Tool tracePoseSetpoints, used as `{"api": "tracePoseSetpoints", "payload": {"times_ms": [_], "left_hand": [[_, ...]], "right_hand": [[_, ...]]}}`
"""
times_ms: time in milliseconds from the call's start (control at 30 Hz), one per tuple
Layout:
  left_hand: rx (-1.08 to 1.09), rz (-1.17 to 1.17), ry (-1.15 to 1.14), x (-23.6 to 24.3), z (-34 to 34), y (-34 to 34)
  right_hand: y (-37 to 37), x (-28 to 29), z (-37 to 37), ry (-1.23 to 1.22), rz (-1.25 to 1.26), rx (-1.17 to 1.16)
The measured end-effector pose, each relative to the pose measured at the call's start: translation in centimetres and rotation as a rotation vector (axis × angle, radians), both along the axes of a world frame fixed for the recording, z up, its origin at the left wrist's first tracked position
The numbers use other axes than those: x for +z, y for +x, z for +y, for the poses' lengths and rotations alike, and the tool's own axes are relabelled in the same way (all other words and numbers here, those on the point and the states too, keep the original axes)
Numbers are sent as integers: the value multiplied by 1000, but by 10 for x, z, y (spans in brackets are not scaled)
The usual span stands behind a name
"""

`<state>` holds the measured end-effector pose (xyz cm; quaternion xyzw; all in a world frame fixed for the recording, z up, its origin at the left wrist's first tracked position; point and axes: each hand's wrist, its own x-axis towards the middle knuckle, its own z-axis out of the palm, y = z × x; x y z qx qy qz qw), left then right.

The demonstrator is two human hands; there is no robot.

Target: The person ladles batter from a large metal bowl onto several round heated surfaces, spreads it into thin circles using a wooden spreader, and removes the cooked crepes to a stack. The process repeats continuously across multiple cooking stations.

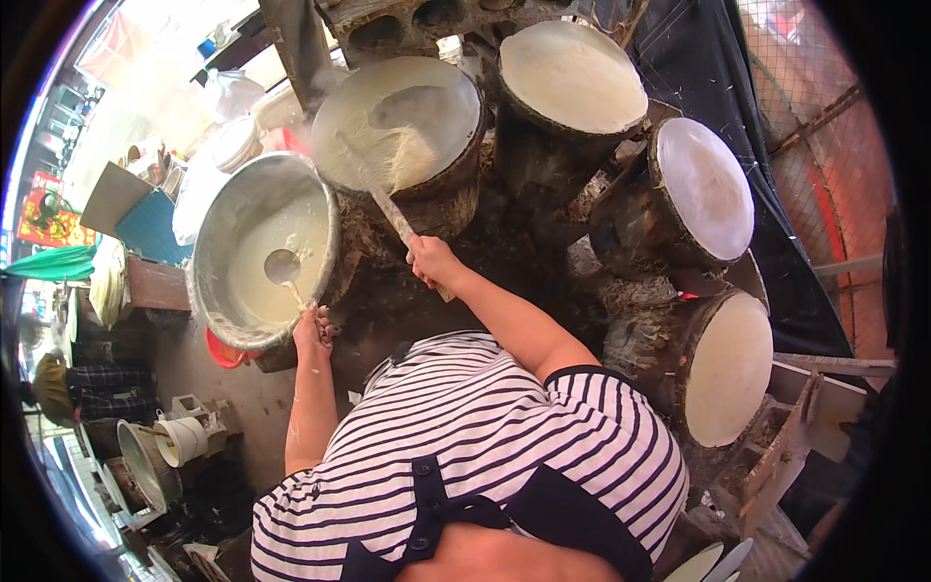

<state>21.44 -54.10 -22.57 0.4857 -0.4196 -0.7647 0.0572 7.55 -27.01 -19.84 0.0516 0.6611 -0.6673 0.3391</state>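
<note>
My left hand (313, 330) is closed round the handle of a ladle (282, 265). The ladle's round bowl rests in pale batter (262, 242) inside a large metal basin (215, 228). In my right hand (433, 264) is a long flat wooden spreader stick (390, 209), coated whitish. Its far end lies over a round griddle (451, 102), beside a streaked, fan-shaped patch of batter (407, 157). A darker grey area shows on that griddle, with a pale layer around it.
To the right, more round griddles curve around me: one with a cream sheet (572, 78), one whitish (703, 189), another cream-topped (729, 369). A red bowl (225, 349) sits below the basin. A white bucket (181, 439) stands lower left. Black sheeting (776, 242) hangs at right.
</note>
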Motion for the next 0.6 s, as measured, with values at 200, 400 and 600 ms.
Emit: {"api": "tracePoseSetpoints", "payload": {"times_ms": [200,400,600], "left_hand": [[60,86,31,-23,-6,-7],[141,90,25,-12,19,-14],[214,144,54,-19,20,-13]], "right_hand": [[-51,-7,77,97,-47,-35],[-40,6,77,22,-69,29],[-83,7,119,260,60,191]]}}
